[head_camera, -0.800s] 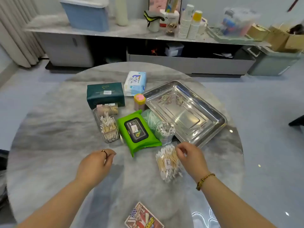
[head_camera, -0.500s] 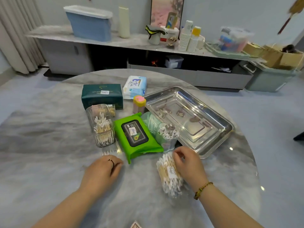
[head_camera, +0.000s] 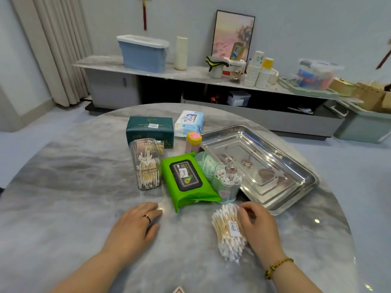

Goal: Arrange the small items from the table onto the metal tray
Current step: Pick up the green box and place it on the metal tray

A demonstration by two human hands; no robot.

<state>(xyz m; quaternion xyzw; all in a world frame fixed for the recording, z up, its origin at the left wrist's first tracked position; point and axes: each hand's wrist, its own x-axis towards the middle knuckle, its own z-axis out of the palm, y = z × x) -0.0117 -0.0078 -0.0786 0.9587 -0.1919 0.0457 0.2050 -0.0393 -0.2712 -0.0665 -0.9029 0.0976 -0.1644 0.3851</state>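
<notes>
**Item:** packet of cotton swabs (head_camera: 229, 231), clear film wrapper with a white label, wooden stems.
**Location:** flat on the counter (head_camera: 63, 187), near edge, just short of the metal tray (head_camera: 273, 166), which holds nothing.
**Right hand** (head_camera: 257, 227): fingers (head_camera: 243, 208) curled over the packet's far right edge, apparently pinching the wrapper; thumb hidden.
**Left hand** (head_camera: 135, 225): palm down on the counter, fingers relaxed, holding nothing.
**Handling:** likely very light. The film looks slick and loose, so the bundle may sag or slide if lifted by one end. Best taken across the middle, around the label, squeezing gently so the stems do not snap.
**Adjacent:** green wet-wipes pack (head_camera: 186, 178), small cup of swabs (head_camera: 227, 185), tall clear swab jar (head_camera: 148, 166), all off the tray.
</notes>
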